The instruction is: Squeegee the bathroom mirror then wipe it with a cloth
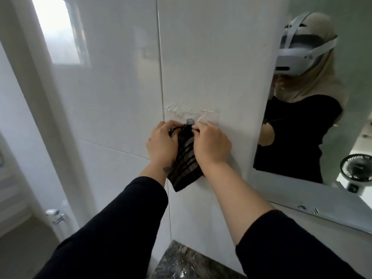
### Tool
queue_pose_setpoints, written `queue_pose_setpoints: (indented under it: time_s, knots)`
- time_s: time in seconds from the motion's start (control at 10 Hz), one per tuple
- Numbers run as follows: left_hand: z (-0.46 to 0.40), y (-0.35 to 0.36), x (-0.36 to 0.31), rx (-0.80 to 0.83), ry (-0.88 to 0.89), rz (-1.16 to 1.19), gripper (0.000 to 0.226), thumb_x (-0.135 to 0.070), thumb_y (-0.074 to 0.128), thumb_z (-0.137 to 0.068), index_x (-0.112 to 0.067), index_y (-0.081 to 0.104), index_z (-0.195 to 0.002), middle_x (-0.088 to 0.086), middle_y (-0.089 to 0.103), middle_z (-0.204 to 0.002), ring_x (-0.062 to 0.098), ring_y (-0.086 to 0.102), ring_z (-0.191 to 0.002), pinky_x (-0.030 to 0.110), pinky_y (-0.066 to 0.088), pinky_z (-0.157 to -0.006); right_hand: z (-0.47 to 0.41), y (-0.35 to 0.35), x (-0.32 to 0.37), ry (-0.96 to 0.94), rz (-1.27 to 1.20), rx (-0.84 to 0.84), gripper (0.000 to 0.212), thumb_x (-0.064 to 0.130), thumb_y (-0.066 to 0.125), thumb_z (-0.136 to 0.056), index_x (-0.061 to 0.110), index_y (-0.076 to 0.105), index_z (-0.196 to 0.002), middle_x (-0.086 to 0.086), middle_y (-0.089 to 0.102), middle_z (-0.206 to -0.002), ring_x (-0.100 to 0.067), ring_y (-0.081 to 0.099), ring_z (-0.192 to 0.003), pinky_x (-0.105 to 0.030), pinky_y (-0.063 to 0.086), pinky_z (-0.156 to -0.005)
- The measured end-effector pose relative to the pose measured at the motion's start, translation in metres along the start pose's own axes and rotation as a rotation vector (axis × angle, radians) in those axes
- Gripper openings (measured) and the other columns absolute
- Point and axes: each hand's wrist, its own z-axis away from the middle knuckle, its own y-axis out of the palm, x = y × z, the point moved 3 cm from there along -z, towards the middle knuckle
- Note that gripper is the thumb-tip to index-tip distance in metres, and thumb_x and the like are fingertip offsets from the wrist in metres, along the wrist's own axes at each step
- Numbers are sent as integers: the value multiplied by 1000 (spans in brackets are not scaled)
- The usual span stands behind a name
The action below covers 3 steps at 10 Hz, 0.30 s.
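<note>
A dark striped cloth (184,168) hangs down the white tiled wall below a small hook (190,121) set on a clear adhesive pad. My left hand (162,142) pinches the cloth's loop at its top left. My right hand (211,143) grips the cloth's top right, fingertips touching the hook. The bathroom mirror (330,109) fills the right side and reflects a person in a black top wearing a headset. No squeegee is in view.
A speckled stone counter (187,262) lies at the bottom centre. A small black fan (356,168) appears reflected at the mirror's lower right. On the left stands a white door frame (50,125) with a metal latch (55,215) and a window above.
</note>
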Motion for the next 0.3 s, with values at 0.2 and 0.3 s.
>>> queue_pose_setpoints:
  time_s: [0.2, 0.3]
  knots:
    - [32, 3, 8, 156, -12, 19, 70, 6, 32, -82, -35, 49, -136, -6, 47, -137, 18, 34, -131, 37, 31, -111, 16, 2, -6, 83, -210, 77, 35, 19, 48, -95, 29, 59, -127, -3, 62, -118, -24, 56, -111, -34, 46, -85]
    - [74, -12, 17, 109, 17, -40, 63, 6, 39, -88, -25, 40, -143, 1, 26, -155, 19, 18, -142, 37, 18, -118, 67, -15, -23, 57, -282, 54, 49, 12, 54, -92, 24, 48, -139, -8, 55, -131, -25, 48, -124, -36, 40, -103]
